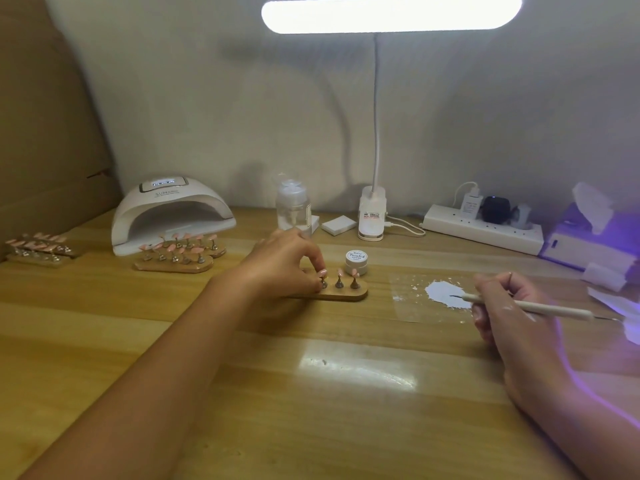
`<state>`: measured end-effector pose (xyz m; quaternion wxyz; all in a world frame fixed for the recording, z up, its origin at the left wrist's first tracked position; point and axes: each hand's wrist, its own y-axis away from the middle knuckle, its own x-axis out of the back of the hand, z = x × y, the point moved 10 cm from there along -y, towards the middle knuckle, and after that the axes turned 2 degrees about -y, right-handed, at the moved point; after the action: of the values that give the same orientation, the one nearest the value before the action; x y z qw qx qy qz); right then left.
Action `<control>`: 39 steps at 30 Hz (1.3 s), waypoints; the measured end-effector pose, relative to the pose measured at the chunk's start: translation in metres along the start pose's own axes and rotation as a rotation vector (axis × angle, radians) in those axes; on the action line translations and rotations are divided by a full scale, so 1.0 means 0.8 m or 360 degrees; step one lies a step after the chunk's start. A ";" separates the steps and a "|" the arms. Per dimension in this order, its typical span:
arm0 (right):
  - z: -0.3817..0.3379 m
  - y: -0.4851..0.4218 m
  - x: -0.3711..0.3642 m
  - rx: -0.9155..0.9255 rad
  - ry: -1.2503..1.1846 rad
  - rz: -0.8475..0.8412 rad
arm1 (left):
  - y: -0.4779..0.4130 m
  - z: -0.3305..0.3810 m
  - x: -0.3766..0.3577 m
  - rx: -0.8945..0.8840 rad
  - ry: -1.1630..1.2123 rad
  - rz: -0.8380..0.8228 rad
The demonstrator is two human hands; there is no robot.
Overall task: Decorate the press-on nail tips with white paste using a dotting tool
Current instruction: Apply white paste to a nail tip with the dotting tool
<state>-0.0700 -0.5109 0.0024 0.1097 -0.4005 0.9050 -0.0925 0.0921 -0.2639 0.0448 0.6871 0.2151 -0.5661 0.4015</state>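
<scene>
While the left hand pinches the leftmost stand on the wooden holder, the dotting tool has its tip in the white paste.
Left fingers curled, thumb and fingertips closed on that stand; three pink nail tips sit upright on the holder, mid-table. Right hand grips the tool like a pen, fingers wrapped round the shaft. Paste is smeared on a clear film sheet to the right of the holder. Small white jar just behind the holder, lid on. Curing lamp at back left, with further loaded holders in front of it.
</scene>
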 end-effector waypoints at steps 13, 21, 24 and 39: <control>-0.026 0.001 0.005 0.0217 0.0145 0.0032 | -0.002 0.022 0.006 -0.0107 -0.0330 0.0235; 0.009 -0.022 0.027 -0.0113 0.0342 0.0065 | 0.002 0.042 0.019 -0.0205 -0.0405 0.0235; 0.012 -0.021 0.023 -0.0122 0.0446 0.0017 | 0.009 0.071 0.027 -0.0276 -0.0180 0.0294; 0.010 -0.017 0.015 -0.0108 0.0624 -0.0091 | 0.033 0.153 -0.061 -0.0584 0.0629 0.0305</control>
<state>-0.0657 -0.5293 -0.0036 -0.0849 -0.4037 0.8999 -0.1414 -0.0044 -0.3553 0.0270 0.7706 -0.0498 -0.5020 0.3895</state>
